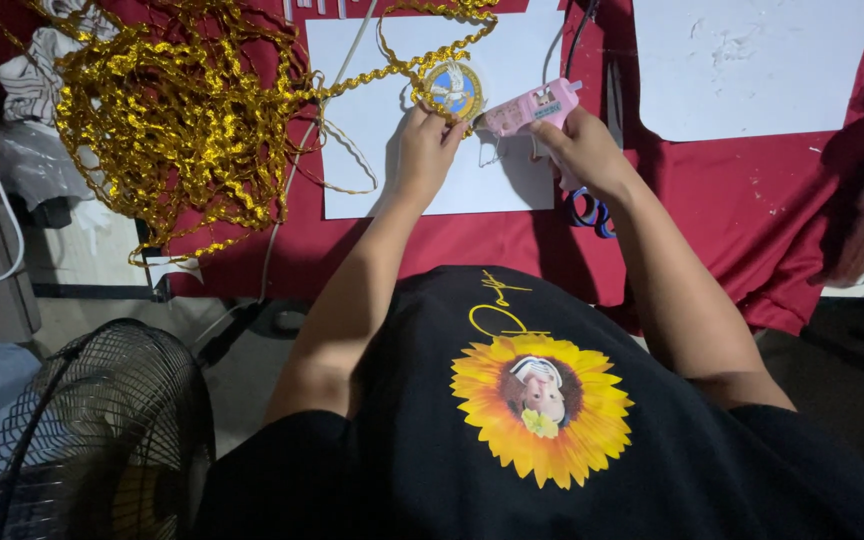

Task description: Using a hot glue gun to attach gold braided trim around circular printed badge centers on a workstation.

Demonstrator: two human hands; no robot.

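Your left hand [428, 140] pinches a round blue medallion [452, 90] edged with gold trim [182, 110], while your right hand [580, 150] grips a pink glue gun [530, 108] beside it.

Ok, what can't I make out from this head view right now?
- Glue gun nozzle tip: too small to tell whether it touches the round medallion.
- Right hand fingers: wrapped under the gun, trigger hidden.
- Gold trim pile: cut off by the top edge.
- Fan: cut off by the bottom edge.
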